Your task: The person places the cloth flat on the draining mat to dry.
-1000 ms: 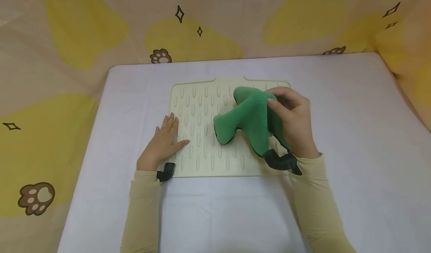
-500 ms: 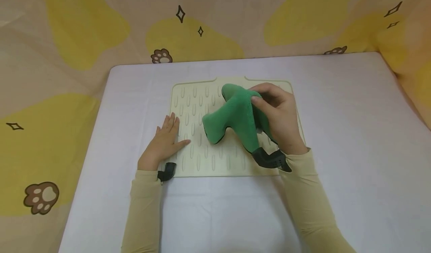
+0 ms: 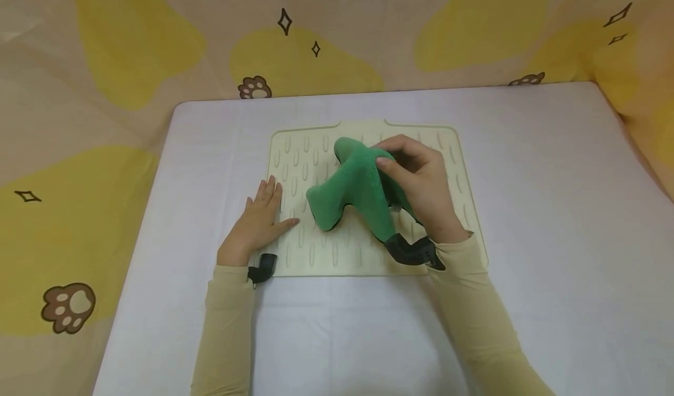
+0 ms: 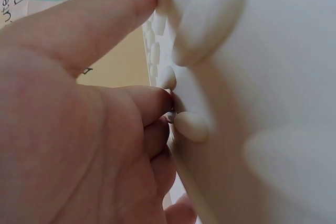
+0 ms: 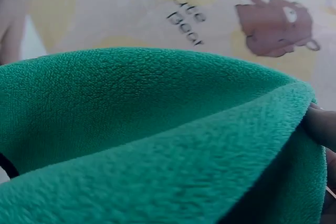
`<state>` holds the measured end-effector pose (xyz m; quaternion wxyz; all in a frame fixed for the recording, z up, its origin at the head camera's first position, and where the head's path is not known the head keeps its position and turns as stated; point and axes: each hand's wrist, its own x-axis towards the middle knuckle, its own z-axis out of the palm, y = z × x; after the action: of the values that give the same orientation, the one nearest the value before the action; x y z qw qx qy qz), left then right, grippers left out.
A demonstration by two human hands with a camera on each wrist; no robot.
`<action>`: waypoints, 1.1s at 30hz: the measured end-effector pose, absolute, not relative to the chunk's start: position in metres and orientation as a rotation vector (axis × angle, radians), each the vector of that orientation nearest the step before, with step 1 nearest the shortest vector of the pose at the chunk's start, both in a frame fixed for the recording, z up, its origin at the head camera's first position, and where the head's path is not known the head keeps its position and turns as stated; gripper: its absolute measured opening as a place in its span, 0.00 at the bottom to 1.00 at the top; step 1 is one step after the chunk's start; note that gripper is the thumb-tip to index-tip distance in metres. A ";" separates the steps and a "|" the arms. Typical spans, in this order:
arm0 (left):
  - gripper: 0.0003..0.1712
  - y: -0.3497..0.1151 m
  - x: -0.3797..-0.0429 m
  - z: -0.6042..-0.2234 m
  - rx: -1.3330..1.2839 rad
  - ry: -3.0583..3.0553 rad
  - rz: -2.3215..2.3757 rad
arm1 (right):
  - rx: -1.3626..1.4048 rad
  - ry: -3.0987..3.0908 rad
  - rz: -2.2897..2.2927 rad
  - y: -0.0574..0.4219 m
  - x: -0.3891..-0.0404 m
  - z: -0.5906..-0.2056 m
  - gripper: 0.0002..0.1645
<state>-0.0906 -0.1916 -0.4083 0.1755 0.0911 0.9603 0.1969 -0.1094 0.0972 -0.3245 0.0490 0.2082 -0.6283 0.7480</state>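
Observation:
A green fuzzy cloth (image 3: 358,182) with a dark edge hangs in folds over the cream ribbed mat (image 3: 316,261). My right hand (image 3: 421,179) pinches it near its top between thumb and fingers. In the right wrist view the cloth (image 5: 157,129) fills most of the picture, and the fingertips (image 5: 323,124) hold its fold at the right edge. My left hand (image 3: 255,223) rests on the left edge of the mat, fingers straight and thumb spread. Seen from the left wrist, the hand (image 4: 79,119) lies against the mat's raised bumps (image 4: 210,19), with some fingertips hidden.
The mat lies on a white table (image 3: 553,209). A patterned curtain (image 3: 337,21) with paw prints and yellow patches rises behind the far edge and at both sides. Black wrist camera mounts (image 3: 416,251) stick out at both wrists.
My right hand has moved left with the green cloth, from the mat's right side toward its middle, and slightly down over the last half second. The left hand stays in place.

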 end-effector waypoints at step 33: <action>0.50 -0.189 -0.089 -0.405 0.235 2.706 0.626 | 0.517 -2.651 2.171 0.127 -0.125 -0.403 0.10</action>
<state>-0.0890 -0.1892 -0.4051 0.1760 0.0831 0.9557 0.2210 -0.1252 0.1271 -0.4029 -0.1611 0.1471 -0.7550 0.6184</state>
